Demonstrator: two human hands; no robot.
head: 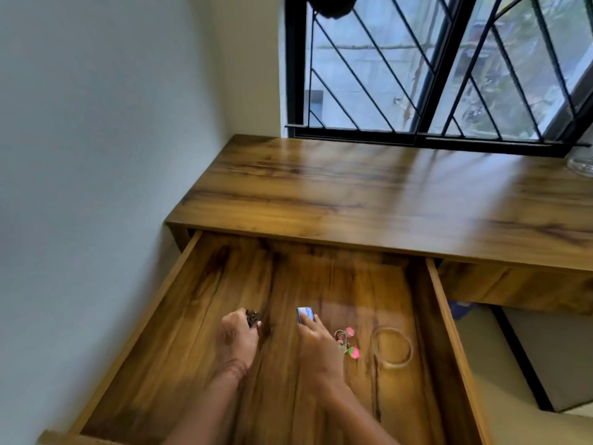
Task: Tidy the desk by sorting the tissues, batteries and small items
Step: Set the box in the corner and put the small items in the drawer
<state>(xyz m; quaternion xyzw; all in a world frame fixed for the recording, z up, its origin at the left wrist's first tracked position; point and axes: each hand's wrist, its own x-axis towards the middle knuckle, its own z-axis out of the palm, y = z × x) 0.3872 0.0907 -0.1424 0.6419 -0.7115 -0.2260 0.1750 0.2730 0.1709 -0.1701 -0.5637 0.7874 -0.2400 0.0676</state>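
Observation:
Both my hands reach into the open wooden drawer [179, 284] under the desk. My left hand [237, 337] is closed around a small dark object [252, 317] that pokes out above my fingers. My right hand [316, 343] pinches a small blue and white box [305, 314] at its fingertips, low over the drawer floor. Just right of that hand lies a key ring with pink and green charms [348, 343]. A thin ring-shaped band [392, 347] lies further right on the drawer floor.
The wooden desk top [369, 194] stretches above the drawer, below a barred window [433, 69]. A glass dish [582, 163] sits at its far right edge. A white wall stands to the left. A second drawer front [513, 284] is shut on the right.

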